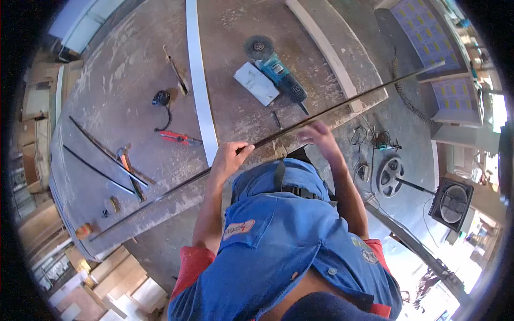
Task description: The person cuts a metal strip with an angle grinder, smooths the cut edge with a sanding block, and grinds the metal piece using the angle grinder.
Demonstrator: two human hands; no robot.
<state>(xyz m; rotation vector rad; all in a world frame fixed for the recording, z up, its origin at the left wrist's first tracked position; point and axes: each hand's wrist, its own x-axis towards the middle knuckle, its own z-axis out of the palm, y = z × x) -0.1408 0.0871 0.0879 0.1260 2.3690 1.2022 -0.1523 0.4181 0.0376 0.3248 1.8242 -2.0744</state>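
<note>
A long, thin dark metal strip (pixel 289 130) runs slantwise along the table's near side, its right end reaching past the table corner. My left hand (pixel 233 155) is closed around its middle. Just below the strip, to the right, is my right hand (pixel 320 138), slightly blurred, with its fingers apart and nothing visible in them. Whether it touches the strip I cannot tell. A white flat strip (pixel 199 80) ends beside my left hand. Farther back lie a blue angle grinder (pixel 281 75) and a whitish block (pixel 256 84).
On the worn table (pixel 134 69) lie red-handled pliers (pixel 179 138), a black coiled item (pixel 160 98), a hammer (pixel 126 166), two dark curved strips (pixel 99 168) and a pale wooden strip (pixel 326 48). A wheel-like disc (pixel 391 175), cables and a speaker (pixel 452 203) stand at right.
</note>
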